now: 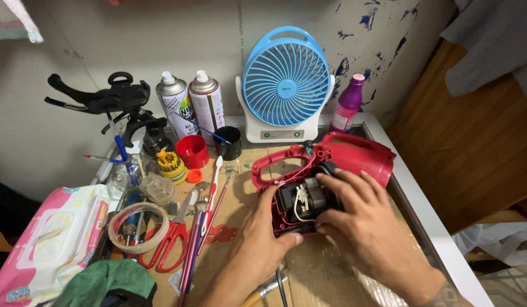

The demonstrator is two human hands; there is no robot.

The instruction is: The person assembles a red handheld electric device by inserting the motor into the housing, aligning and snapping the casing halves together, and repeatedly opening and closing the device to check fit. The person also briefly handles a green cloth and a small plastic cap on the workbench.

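Observation:
A red plastic power-tool housing [354,150] lies opened on the cardboard-covered table, its black motor and white wires [302,200] exposed. My left hand [260,241] grips the near left edge of the housing, thumb against its bottom rim. My right hand [360,219] rests on the motor from the right, fingers spread over the black part. Both hands touch the tool, and the motor is partly hidden under my right fingers.
A blue and white desk fan [283,85] stands behind the tool, with a purple bottle [348,105] beside it. Two spray cans [189,105], a red cup [192,150], a black cup [228,142], red scissors [169,239], a tape roll [137,227], brushes and a wet-wipe pack [53,239] crowd the left. The table edge [434,222] runs at right.

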